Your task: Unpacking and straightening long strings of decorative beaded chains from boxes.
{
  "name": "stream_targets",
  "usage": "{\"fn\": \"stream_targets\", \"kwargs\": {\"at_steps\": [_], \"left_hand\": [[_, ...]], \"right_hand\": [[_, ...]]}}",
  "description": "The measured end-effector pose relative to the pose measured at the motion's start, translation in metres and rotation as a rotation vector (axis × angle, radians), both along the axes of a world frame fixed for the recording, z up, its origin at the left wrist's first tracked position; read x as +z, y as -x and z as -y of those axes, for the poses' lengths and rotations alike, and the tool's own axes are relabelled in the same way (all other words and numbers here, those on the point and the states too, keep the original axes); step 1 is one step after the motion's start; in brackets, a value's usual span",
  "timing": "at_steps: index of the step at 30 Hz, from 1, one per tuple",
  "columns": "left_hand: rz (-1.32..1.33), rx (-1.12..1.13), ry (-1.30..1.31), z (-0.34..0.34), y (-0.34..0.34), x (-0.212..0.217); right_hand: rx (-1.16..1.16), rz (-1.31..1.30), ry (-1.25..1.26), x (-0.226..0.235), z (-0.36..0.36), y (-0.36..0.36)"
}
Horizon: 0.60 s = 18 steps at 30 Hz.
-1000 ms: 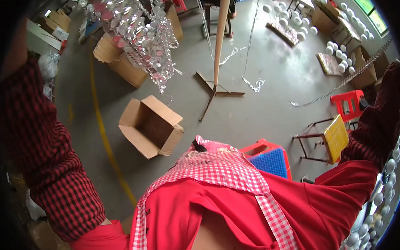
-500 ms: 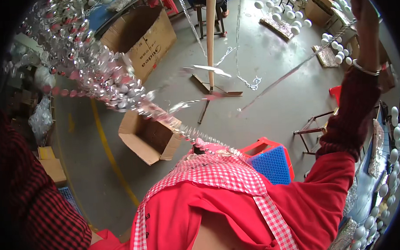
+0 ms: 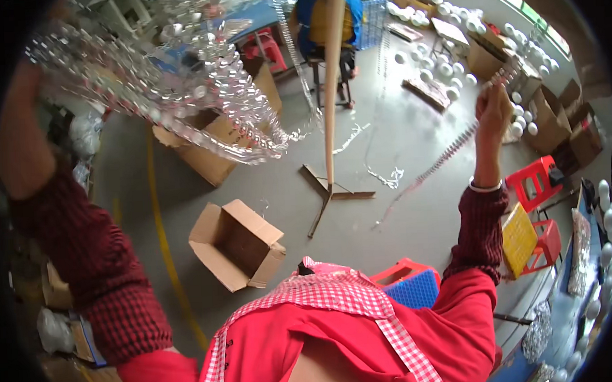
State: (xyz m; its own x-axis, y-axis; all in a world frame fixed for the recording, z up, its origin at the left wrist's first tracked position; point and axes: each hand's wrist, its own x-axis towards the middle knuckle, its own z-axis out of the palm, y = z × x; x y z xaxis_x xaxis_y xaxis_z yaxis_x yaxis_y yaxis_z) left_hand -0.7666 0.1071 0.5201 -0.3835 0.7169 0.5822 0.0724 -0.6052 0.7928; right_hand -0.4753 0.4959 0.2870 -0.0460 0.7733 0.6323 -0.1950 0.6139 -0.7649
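Beads on a clear strand [image 3: 448, 154] slant down-left from the raised right hand [image 3: 494, 111], which pinches its upper end. The left hand [image 3: 47, 38] (grip hidden) lifts the bead mass [image 3: 178, 80], nearer that hand.

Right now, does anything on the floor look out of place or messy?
Yes: an open cardboard box sits tipped on the bare floor, and loose silvery scraps lie scattered beside the wooden pole's cross base.

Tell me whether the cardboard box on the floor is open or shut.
Open: the cardboard box has its flaps folded outward and its brown inside shows. Whether anything lies in it, cannot tell.
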Motion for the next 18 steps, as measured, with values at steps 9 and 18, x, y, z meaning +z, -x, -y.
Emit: {"fn": "stream_targets", "kwargs": {"at_steps": [9,18], "left_hand": [[0.461,-0.414,-0.128,0.069,-0.034,-0.071],[0.905,-0.018,-0.685,0.141,-0.051,-0.191]], "right_hand": [[-0.268,0.096,-0.027,-0.017,-0.015,0.001],[-0.688,0.272,-0.248,-0.006,0.011,-0.006]]}}
